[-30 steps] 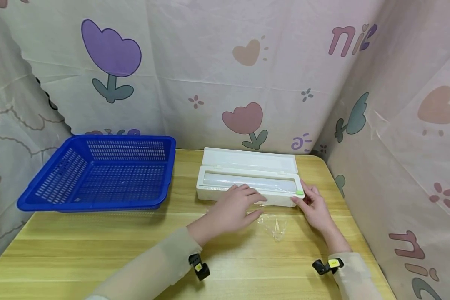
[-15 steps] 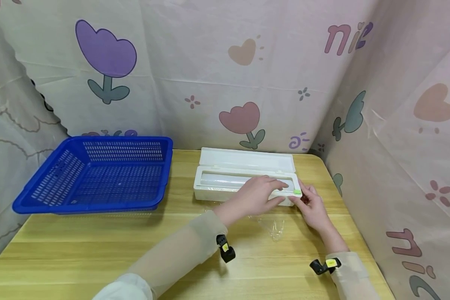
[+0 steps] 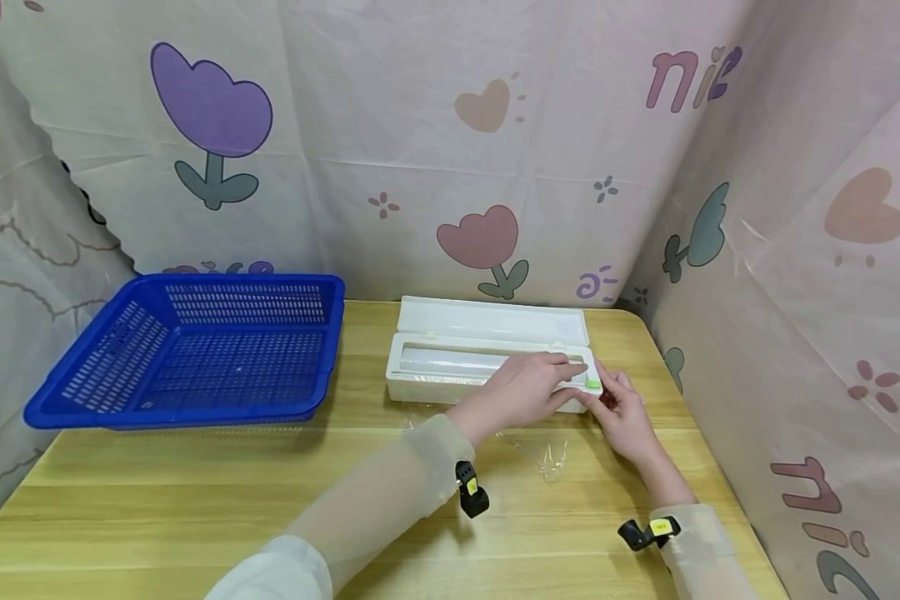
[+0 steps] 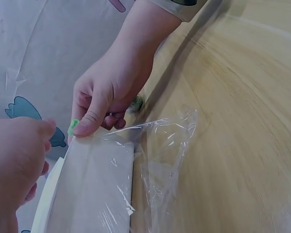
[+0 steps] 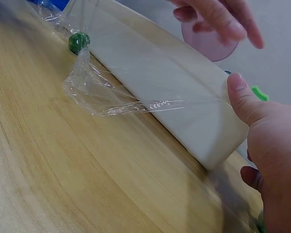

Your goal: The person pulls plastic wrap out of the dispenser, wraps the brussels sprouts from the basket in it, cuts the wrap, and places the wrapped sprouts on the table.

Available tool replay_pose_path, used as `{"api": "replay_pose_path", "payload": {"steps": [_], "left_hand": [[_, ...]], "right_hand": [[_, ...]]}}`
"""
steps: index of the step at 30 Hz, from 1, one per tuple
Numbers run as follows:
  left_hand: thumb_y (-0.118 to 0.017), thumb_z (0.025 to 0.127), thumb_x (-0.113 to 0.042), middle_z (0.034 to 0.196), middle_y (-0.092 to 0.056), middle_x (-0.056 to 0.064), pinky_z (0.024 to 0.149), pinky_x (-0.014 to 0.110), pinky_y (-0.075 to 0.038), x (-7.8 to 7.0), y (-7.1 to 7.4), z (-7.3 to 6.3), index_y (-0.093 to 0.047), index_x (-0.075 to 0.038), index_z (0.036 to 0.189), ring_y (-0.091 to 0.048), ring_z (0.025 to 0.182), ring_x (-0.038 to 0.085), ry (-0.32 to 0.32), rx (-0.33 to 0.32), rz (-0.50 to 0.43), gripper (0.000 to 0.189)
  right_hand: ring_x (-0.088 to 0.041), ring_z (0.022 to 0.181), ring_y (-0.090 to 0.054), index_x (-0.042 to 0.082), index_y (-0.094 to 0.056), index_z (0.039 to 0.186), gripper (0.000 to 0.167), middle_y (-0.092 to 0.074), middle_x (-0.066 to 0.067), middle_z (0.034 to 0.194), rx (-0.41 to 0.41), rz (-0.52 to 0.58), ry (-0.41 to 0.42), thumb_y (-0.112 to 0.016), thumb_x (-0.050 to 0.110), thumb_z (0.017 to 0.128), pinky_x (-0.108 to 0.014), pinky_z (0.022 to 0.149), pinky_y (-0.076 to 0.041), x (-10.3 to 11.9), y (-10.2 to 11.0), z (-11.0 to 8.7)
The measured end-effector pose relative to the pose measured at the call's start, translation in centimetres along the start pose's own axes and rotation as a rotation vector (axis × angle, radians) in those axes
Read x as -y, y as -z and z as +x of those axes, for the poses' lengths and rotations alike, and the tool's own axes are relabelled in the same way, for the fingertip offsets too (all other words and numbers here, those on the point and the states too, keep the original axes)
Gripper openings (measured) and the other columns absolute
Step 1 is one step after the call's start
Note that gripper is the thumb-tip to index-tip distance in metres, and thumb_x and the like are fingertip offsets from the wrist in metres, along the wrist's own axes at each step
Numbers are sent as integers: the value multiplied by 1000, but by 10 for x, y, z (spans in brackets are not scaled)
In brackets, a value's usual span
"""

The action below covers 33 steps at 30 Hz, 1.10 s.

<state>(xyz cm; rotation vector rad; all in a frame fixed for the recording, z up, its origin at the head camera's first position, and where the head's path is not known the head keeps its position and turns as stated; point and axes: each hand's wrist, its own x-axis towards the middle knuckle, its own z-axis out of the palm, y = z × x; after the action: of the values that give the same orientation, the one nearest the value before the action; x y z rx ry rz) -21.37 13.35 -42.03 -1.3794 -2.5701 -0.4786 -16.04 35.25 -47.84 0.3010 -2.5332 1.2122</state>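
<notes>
A long white cling film dispenser (image 3: 450,389) lies at the back of the table with its lid (image 3: 495,321) raised. Inside is a roll of film (image 3: 446,360), and a green slider cutter (image 3: 593,384) sits at the right end. My right hand (image 3: 626,417) holds that end, thumb on the front top edge beside the cutter (image 4: 73,127). My left hand (image 3: 525,385) is over the right part of the box, fingers reaching toward the cutter and holding nothing. Clear film (image 5: 87,90) hangs crumpled over the front onto the table.
A blue plastic basket (image 3: 187,415) stands on the left of the wooden table (image 3: 195,500). Patterned cloth (image 3: 390,125) hangs behind and at the sides. A small dark green round thing (image 5: 79,42) shows by the film in the right wrist view.
My left hand has moved right along the box, from its front middle to near the green cutter. My right hand has stayed at the right end.
</notes>
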Motion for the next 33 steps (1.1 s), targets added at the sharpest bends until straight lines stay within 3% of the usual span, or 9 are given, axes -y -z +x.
{"api": "replay_pose_path", "payload": {"steps": [3, 6, 8, 10, 13, 20, 25, 33], "left_hand": [[-66, 106, -38, 144, -65, -7, 95, 27, -55, -1, -1, 2, -56, -24, 156, -66, 122, 9, -26, 11, 28, 52], [-60, 108, -47, 155, -55, -9, 98, 27, -53, -4, 0, 4, -49, -27, 160, -62, 129, 10, -40, 40, 60, 56], [-51, 108, -57, 159, -50, -9, 89, 26, -55, -5, 1, 5, -45, -28, 162, -70, 114, 13, -53, 66, 94, 61], [-43, 106, -68, 162, -46, -10, 75, 24, -54, -6, 1, 6, -41, -29, 164, -72, 90, 12, -65, 98, 135, 69], [-37, 102, -78, 164, -42, -9, 55, 25, -43, -6, -1, 8, -38, -28, 165, -55, 60, 10, -93, 134, 183, 81], [-38, 98, -83, 165, -41, -7, 57, 24, -42, -3, -8, 13, -36, -25, 166, -59, 67, 10, -142, 170, 219, 89], [-40, 95, -86, 164, -41, -9, 52, 27, -40, -2, -11, 17, -35, -26, 167, -50, 57, 11, -149, 198, 223, 93], [-32, 94, -89, 161, -44, -13, 51, 25, -40, -1, -15, 23, -44, -27, 162, -53, 64, 5, -188, 211, 239, 93]], "right_hand": [[-14, 75, -44, 0, -46, 157, 66, -47, -13, 92, -4, -5, 12, -74, 0, 97, -21, 60, -39, -18, -4, 0], [-15, 78, -44, 2, -49, 156, 63, -47, -11, 92, -5, 2, 22, -74, 1, 98, -21, 64, -38, -20, -3, -1], [-16, 79, -44, 3, -51, 155, 61, -47, -10, 92, -7, 6, 20, -74, 2, 98, -23, 65, -38, -21, -2, -1], [-16, 79, -44, 5, -53, 155, 59, -46, -9, 90, -3, 3, 5, -74, 5, 99, -24, 66, -37, -20, -2, -1], [-17, 77, -43, 7, -50, 157, 60, -44, -8, 89, 13, -5, -16, -72, 10, 102, -25, 65, -37, -19, -1, -1], [-17, 73, -44, 6, -44, 160, 64, -46, -9, 89, 12, -18, -6, -71, 10, 103, -25, 61, -39, -20, -1, -1], [-17, 73, -46, 6, -44, 160, 64, -46, -9, 90, 14, -17, -7, -72, 10, 102, -25, 61, -40, -21, -1, -1], [-16, 73, -47, 2, -44, 159, 63, -48, -8, 90, 7, -23, 2, -71, 6, 102, -23, 63, -42, -23, -2, 0]]}}
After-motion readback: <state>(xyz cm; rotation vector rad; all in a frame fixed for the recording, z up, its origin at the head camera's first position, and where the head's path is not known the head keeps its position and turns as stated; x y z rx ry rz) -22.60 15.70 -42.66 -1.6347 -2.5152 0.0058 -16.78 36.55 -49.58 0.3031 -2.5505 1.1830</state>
